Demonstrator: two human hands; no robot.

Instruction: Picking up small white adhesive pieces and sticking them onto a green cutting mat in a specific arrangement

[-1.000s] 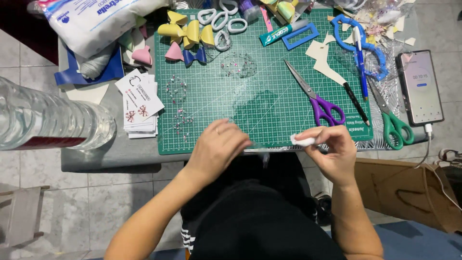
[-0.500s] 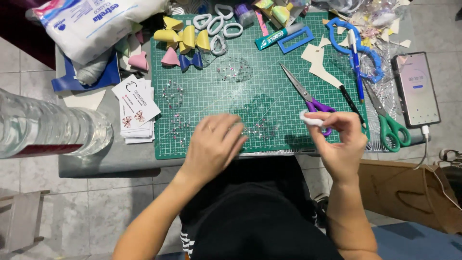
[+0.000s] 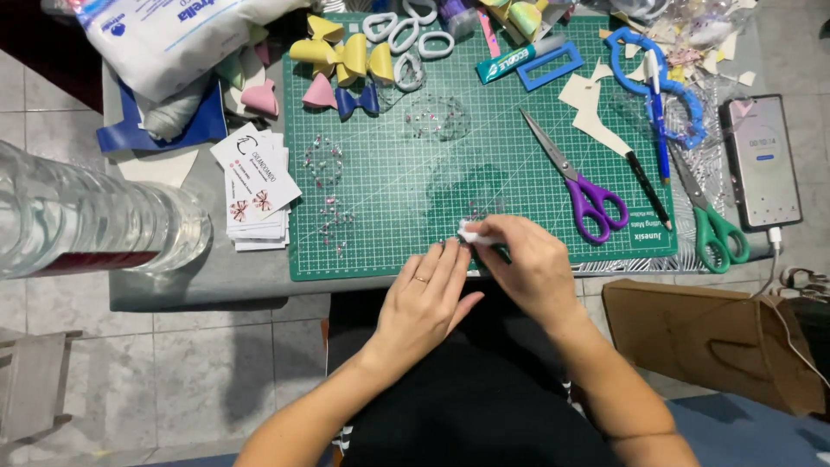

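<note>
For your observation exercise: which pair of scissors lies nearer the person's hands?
The purple-handled scissors on the green mat; the green-handled pair lies farther right, off the mat.

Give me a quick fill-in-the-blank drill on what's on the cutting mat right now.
1. The scissors lying on the green cutting mat have ____ handles.
2. The right hand pinches a small ____ piece.
3. The left hand wears a ____ on one finger.
4. The phone lies to the ____ of the mat.

Missing words: purple; white; ring; right
</note>
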